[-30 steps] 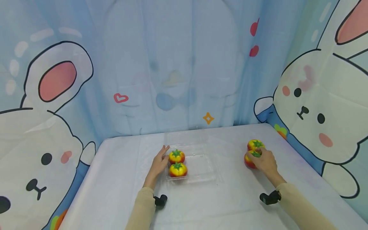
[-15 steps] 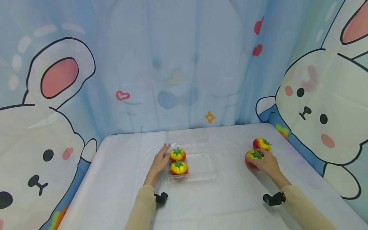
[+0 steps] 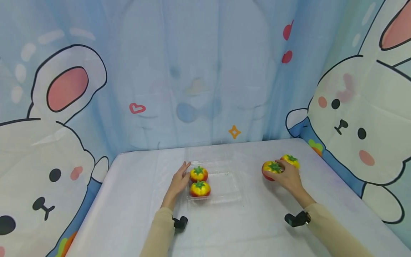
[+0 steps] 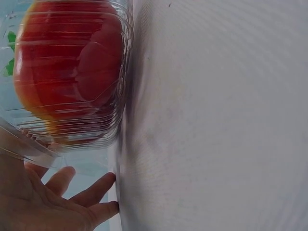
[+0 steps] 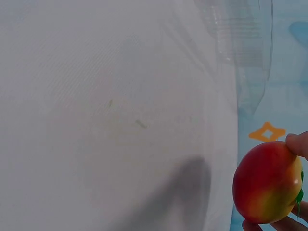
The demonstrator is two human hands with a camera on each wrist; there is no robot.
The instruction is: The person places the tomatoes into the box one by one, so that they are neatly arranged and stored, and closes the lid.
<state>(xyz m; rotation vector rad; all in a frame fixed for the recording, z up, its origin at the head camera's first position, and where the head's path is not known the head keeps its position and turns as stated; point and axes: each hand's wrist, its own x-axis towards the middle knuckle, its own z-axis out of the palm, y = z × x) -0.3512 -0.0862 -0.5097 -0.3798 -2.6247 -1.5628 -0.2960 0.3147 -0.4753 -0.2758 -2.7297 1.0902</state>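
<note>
nearest in the head view, the worktop (image 3: 244,228) fills the bottom of the frame, and on it, at centre, sits a clear container (image 3: 223,184), with a front fruit (image 3: 200,190) and a rear fruit (image 3: 198,174) along its left side and its right side bare. the left grip (image 3: 179,181) lies just beside that left side, fingers extended and loosely spread, curled round nothing; whether they touch the plastic i cannot tell. right of centre, the right grip (image 3: 289,176) pinches the held fruit (image 3: 271,170), thumb and fingers on its sides, leafy top facing up; the fruit sits at the upper left of that grip, on the side toward the container, and looks lifted. the relation a move would turn on, i judge, is this: the bare side lies to the left of the held fruit and a little lower in the frame, well apart. the fruit is nearly round, so no long axis seems to matter, and the right grip is much the nearer to it. farther back, a loose fruit (image 3: 291,160) shows partly behind the right grip, then the curtain (image 3: 192,71).
</note>
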